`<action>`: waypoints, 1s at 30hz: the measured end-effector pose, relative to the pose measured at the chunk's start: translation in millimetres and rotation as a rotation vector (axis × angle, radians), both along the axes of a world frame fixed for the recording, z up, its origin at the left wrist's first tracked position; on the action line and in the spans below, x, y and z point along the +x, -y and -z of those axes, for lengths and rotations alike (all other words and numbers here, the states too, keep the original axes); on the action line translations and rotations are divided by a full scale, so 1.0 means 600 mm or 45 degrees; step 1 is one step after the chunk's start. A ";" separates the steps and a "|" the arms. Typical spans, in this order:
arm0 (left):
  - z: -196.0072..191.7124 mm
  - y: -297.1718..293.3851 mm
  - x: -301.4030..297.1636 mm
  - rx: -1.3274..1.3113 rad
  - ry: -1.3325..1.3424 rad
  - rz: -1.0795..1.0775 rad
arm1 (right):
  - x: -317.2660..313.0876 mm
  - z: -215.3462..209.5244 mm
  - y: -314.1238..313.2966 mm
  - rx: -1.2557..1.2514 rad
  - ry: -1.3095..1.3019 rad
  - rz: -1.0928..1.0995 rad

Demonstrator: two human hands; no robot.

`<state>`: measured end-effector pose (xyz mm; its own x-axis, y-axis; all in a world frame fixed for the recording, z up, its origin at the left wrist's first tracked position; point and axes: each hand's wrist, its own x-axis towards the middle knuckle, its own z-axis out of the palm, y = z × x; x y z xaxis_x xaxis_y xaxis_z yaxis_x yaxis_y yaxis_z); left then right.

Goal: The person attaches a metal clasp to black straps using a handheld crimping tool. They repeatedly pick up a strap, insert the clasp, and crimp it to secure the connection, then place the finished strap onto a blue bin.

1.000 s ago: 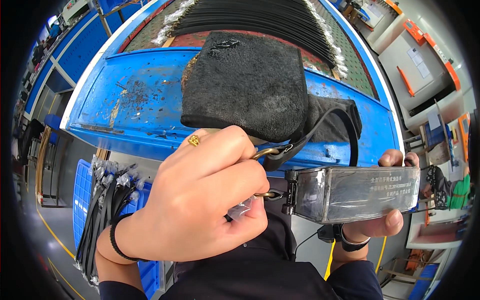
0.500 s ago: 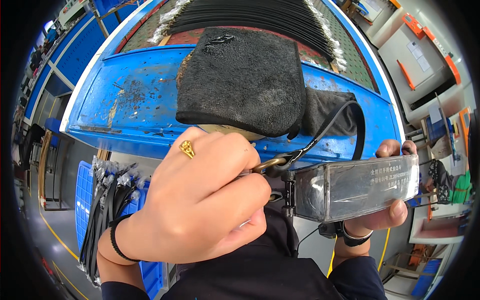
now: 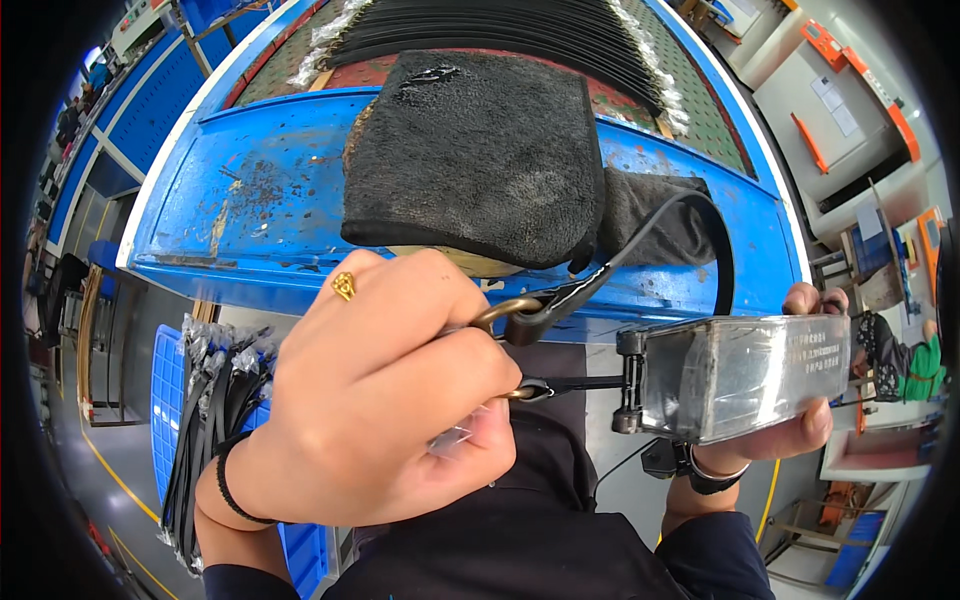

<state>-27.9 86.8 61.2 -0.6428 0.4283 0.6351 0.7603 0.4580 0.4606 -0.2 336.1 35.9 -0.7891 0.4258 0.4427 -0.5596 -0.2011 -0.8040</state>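
My left hand (image 3: 390, 390), with a gold ring on a finger, is closed around the brass hardware (image 3: 508, 310) at the ends of a black strap (image 3: 690, 200). A bit of clear plastic wrap pokes out between its fingers. From the upper brass piece, the strap arches over to the right and drops behind a clear plastic box (image 3: 745, 380). Its lower end runs straight from my left hand to the black roller piece (image 3: 630, 382) on the box's left end. My right hand (image 3: 815, 425) grips the box from its right end, thumb below and fingertips above; its palm is hidden.
A folded dark cloth (image 3: 480, 160) lies over a pale object on the blue bench (image 3: 240, 210), a smaller cloth (image 3: 655, 215) beside it. Many black straps (image 3: 490, 35) line the rack behind. More wrapped straps (image 3: 210, 430) hang over a blue crate at lower left.
The box has shifted right, away from my left hand, which has moved slightly left. More of the strap's lower length now shows between hand and roller.
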 end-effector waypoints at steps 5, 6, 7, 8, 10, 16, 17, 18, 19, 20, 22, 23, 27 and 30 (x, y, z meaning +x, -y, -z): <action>-0.003 -0.003 0.000 0.024 0.063 0.013 | 0.016 -0.006 0.022 0.119 0.021 0.093; -0.003 -0.003 0.000 0.023 0.059 0.014 | 0.017 -0.008 0.031 0.098 0.045 0.138; -0.004 -0.004 0.000 0.021 0.056 0.014 | 0.017 -0.008 0.029 0.105 0.043 0.126; -0.004 -0.003 0.001 0.017 0.057 0.013 | 0.018 -0.007 0.024 0.112 0.042 0.113; -0.001 0.000 0.002 0.011 0.061 0.015 | 0.016 -0.004 0.014 0.089 0.007 0.046; 0.002 0.013 0.003 0.000 -0.072 0.071 | 0.006 -0.002 -0.036 -0.268 -0.271 -0.557; 0.004 0.016 0.004 -0.013 -0.096 0.071 | 0.004 -0.003 -0.048 -0.329 -0.312 -0.617; 0.005 0.018 0.003 -0.015 -0.131 0.062 | 0.000 -0.007 -0.059 -0.379 -0.358 -0.669; 0.007 0.021 0.001 -0.018 -0.165 0.051 | -0.003 -0.012 -0.069 -0.431 -0.403 -0.723; 0.007 0.025 0.000 0.005 -0.189 -0.046 | 0.007 -0.017 -0.077 -0.403 -0.363 -0.525; 0.006 0.037 0.001 0.050 -0.246 -0.262 | -0.009 -0.035 -0.095 -0.490 -0.478 -0.652; 0.010 0.051 0.000 0.109 -0.222 -0.363 | -0.021 -0.040 -0.101 -0.457 -0.533 -0.756; 0.044 0.106 0.009 1.142 0.365 -0.342 | -0.079 -0.034 -0.111 -0.337 -0.337 -0.413; 0.052 0.128 0.012 1.383 0.429 -0.286 | -0.121 -0.044 -0.006 -0.178 -0.030 -0.406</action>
<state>-20.7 9.9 30.2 -0.8418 -0.3829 0.3805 0.4760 -0.1939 0.8578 -72.9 339.7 62.0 -0.8824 0.2173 0.4173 -0.4690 -0.4758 -0.7440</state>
